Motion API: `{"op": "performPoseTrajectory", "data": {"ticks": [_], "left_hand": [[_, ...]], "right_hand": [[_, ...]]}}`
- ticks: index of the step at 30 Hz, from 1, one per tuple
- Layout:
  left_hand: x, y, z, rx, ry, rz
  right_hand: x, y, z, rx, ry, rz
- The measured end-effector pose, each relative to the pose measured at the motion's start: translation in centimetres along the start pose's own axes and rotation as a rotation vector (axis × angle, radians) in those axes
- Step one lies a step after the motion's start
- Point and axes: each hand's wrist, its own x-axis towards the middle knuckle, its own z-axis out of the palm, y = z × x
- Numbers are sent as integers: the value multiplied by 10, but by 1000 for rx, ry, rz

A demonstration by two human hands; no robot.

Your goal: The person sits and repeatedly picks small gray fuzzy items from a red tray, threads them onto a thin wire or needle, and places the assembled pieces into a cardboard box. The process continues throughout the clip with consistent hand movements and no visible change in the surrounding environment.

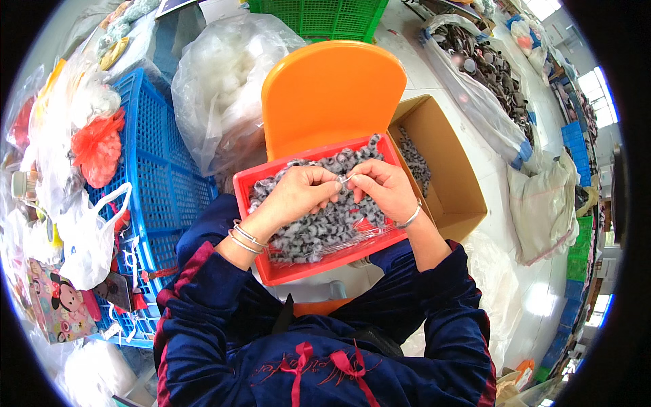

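A thin pale strand (348, 179) is being pinched between the thumb and finger of the right hand (386, 193). The thumb and finger of the left hand (305, 190) are pressed together too, and the strand's other end seems to be held there. The strand is held up over the red tray (325, 270). Whether a bit of fluff is held with it cannot be told, as it is too small.

One small piece seems to be partly worked on. Much looks left, since the tray is spread with gray and black fluffy pieces (298, 234). More fluffy pieces (415, 159) can be seen in the cardboard box (454, 176), but it cannot be told whether those are done or waiting.

The fluffy pieces look soft, fuzzy and lumpy, with dark spots on pale gray. Thin shiny strands (352, 243) are laid near the tray's front edge. The tray is a hard box with straight sides, set against a smooth orange chair (332, 102) with a rounded back. White fluff is held in a crinkly clear plastic bag (217, 95), and the blue crate (152, 176) is full of little holes.
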Motion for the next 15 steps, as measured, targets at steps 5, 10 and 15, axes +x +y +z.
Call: {"op": "performPoseTrajectory", "data": {"ticks": [5,10,15], "left_hand": [[1,-1,0,-136,12,-48],[4,-10,-2,-46,-44,6],[1,-2,4,-167,-34,-44]], "right_hand": [[-1,-3,-2,44,8,-55],[-1,-2,1,-55,-27,-101],[-2,-1,-2,-78,-25,-96]]}}
